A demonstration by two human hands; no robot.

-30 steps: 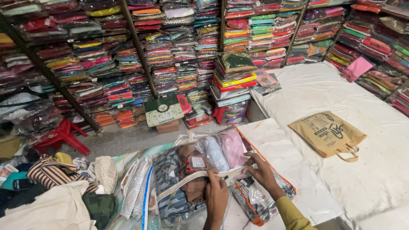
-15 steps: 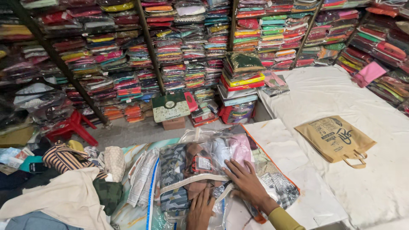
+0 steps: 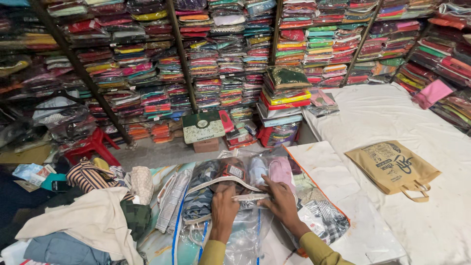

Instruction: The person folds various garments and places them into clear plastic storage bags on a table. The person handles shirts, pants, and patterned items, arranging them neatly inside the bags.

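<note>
A clear plastic garment bag (image 3: 230, 176) with folded clothes inside lies in front of me on the white-covered platform. My left hand (image 3: 223, 208) presses down on the near part of the bag, fingers curled on its white zip strip (image 3: 223, 180). My right hand (image 3: 279, 198) pinches the same strip at the bag's right side, next to a pink folded cloth (image 3: 280, 169) inside. Both sleeves are olive yellow.
A tan paper carry bag (image 3: 392, 167) lies on the white sheet to the right. Loose clothes (image 3: 93, 221) are heaped at the left. Shelves of packed folded fabrics (image 3: 221, 54) fill the back wall, with a stack (image 3: 284, 103) and a red stool (image 3: 91, 145) on the floor.
The view has tilted up a little. My left hand has moved up onto the bag's strip and my right hand has slid inward to grip it.
</note>
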